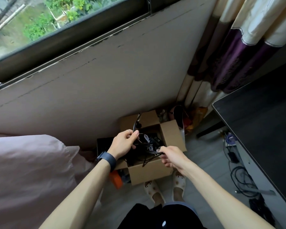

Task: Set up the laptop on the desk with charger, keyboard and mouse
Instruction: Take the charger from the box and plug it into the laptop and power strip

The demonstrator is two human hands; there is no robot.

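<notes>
**Tech 1:** Hazard one. You were working a black cable bundle [147,150] over the open cardboard box [149,172] at lower centre of the frame. The strands were tangled. A hard pull from either side would probably have tightened the knot or strained a plug.

**Tech 2:** Hazard two. A white coiled cable [146,138] lay in the box, close against the black strands. It could have snagged and come up with them. More loose cables [241,177] lay on the floor at lower right, beside the tabletop [257,129]. A trailing loop could have caught there, or under your slippers [155,190], on the way across.

**Tech 1:** Grip state. Your left grip [122,143] was closed, thumb and fingers pinching a loop of the bundle above the left side of the box. Your right grip [171,157] was curled round several strands above the right side of the box.

**Tech 2:** Position. The bundle ran between the two grips and touched both, with its slack hanging down into the box. The dark mass hid its parts, so you could not have told whether it included the charger brick. No laptop, keyboard or mouse could be identified with certainty. The tabletop stood well apart from both grips, along the right edge of the frame.
</notes>
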